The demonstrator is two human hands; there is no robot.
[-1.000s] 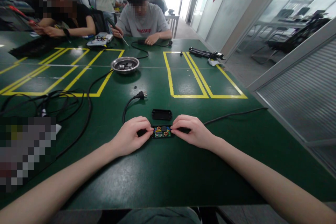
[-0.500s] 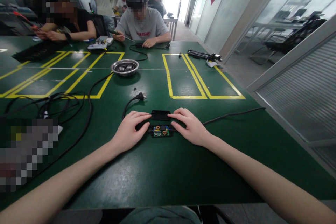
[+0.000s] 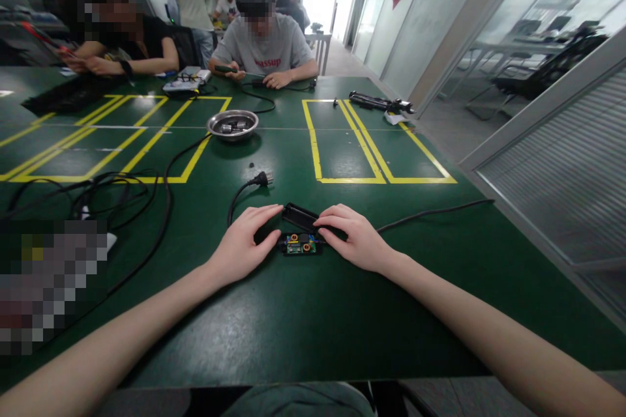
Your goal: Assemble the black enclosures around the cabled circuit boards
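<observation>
A power adapter's lower case (image 3: 302, 245) lies on the green table, its circuit board with copper coils facing up. Just behind it is the black, hollow cover (image 3: 299, 215), slanted so that its right end is nearer me. My right hand (image 3: 353, 236) pinches that right end between thumb and fingers. On the other side, my left hand (image 3: 248, 238) has its fingers stretched out and thumb apart. Its fingertips are by the cover's left end and its thumb is beside the case's left end; firm contact cannot be made out.
A plug (image 3: 263, 178) on a black cord lies behind my left hand. Farther back stands a metal bowl (image 3: 233, 126) with small metal parts. Cables (image 3: 117, 192) and a blurred-out object (image 3: 49, 280) are at left. Across the table, a person (image 3: 267, 45) holds a screwdriver (image 3: 235, 70).
The cover has turned from straight to slanted, its right end coming toward me into my right hand's fingers. My left hand has hardly moved. The person opposite has lowered the screwdriver.
</observation>
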